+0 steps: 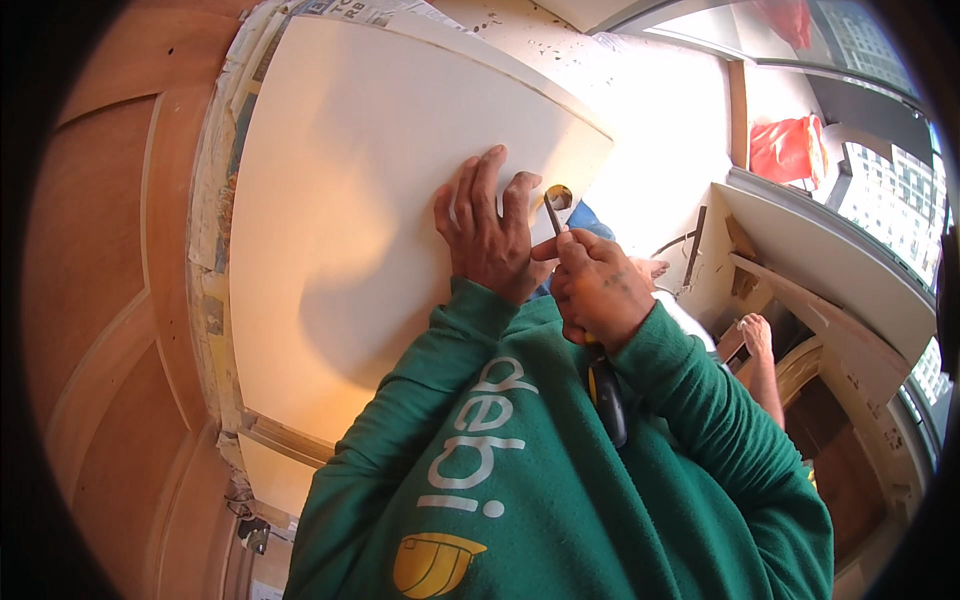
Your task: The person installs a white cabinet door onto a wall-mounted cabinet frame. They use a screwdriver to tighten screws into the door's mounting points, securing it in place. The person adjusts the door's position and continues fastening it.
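A white panel (370, 130) lies in front of me, with a round hole (559, 197) near its right edge. My left hand (490, 225) rests on the panel with its fingers spread, left of the hole; its thumb reaches toward my right hand. In the closed fingers of my right hand (600, 285) is a narrow-bladed tool like a jab saw (552, 214). Its thin dark tip points at the hole's left rim. The black and yellow handle (607, 400) hangs below that hand, against my green sweatshirt. My grip hides the middle of the tool.
Brown wooden door panelling (100, 220) stands along the left. Another person's hand (757, 335) and forearm show at right, near a curved wooden piece (800, 370). A bare foot (652, 268) is beyond my right hand. A red bag (787, 150) lies by the window.
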Demonstrator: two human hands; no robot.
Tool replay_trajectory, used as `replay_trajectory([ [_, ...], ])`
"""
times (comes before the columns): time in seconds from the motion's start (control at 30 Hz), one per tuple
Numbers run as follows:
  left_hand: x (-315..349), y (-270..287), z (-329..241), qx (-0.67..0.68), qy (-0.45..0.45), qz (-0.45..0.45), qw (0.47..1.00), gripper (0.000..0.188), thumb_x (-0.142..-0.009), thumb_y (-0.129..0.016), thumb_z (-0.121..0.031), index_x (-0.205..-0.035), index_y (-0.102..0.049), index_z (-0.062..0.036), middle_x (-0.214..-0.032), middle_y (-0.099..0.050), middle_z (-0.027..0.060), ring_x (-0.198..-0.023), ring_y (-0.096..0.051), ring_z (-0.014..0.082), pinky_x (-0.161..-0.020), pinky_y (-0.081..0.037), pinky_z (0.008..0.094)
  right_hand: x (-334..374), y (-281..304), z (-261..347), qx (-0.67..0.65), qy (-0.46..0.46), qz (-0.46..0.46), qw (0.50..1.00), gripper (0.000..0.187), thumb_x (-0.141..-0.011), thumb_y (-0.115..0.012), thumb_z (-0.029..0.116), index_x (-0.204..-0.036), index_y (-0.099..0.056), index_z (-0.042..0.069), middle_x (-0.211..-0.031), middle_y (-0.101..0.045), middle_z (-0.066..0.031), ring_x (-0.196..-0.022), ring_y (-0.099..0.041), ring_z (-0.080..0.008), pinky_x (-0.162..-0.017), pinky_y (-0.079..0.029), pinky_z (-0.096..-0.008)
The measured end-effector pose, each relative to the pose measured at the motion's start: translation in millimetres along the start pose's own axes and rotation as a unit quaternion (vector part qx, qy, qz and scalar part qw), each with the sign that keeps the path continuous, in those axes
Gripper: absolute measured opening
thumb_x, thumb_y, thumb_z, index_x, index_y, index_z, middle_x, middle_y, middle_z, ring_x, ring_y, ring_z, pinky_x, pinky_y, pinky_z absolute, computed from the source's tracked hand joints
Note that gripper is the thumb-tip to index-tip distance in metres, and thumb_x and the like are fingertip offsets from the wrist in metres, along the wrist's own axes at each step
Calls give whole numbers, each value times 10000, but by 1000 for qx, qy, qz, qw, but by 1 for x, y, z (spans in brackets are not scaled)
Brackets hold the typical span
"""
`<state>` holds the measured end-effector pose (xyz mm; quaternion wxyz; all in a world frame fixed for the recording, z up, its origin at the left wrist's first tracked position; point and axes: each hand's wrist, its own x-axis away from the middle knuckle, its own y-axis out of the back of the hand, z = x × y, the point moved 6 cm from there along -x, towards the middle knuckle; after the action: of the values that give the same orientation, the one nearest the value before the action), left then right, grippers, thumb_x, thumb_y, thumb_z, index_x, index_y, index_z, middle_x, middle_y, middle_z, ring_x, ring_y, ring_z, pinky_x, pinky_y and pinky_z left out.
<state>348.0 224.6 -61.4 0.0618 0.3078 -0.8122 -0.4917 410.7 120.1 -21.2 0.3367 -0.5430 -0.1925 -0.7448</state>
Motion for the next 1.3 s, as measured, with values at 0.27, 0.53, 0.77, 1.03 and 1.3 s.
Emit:
replay_trajectory([
  [0.27,-1,-4,-2,-8,-12,-2,1000,600,-772,-807,-410,-1262,-589,-141,-1522,-470,146,-1414,-440,363,-1134,-278,641,-7,5,-7,493,508,21,706,317,-857,-662,58,-1155,-695,-46,-977,-656,-143,-741,-676,-205,-498,-517,-291],
  [0.53,5,-3,0,-23,-16,4,1000,663,-924,-588,-685,-1295,-570,-136,-1543,-450,144,-1413,-425,387,-1119,-277,679,5,23,-6,62,-16,14,998,248,-1041,-497,149,-1166,-676,31,-857,-628,-100,-590,-614,-157,-468,-498,-289],
  [0.77,13,1,4,-17,-20,4,1000,677,-850,-693,-636,-1303,-562,-151,-1540,-448,129,-1425,-411,380,-1128,-268,685,2,14,-19,122,74,-24,989,284,-1068,-473,206,-1154,-647,-1,-758,-647,-123,-536,-646,-209,-504,-518,-368],
  [1.03,12,3,0,4,-12,4,1000,736,-648,-896,-343,-1280,-570,-152,-1553,-442,134,-1446,-403,355,-1147,-264,671,25,24,11,395,316,-131,852,329,-1004,-597,118,-1289,-664,-33,-669,-696,-150,-562,-698,-232,-534,-533,-396],
  [1.3,15,6,-1,13,-10,12,1000,737,-626,-902,-312,-1267,-578,-145,-1557,-433,137,-1456,-396,349,-1143,-272,671,20,6,3,469,342,-168,797,342,-952,-585,60,-1279,-653,-15,-760,-677,-288,-683,-685,-479,-653,-555,-532],
])
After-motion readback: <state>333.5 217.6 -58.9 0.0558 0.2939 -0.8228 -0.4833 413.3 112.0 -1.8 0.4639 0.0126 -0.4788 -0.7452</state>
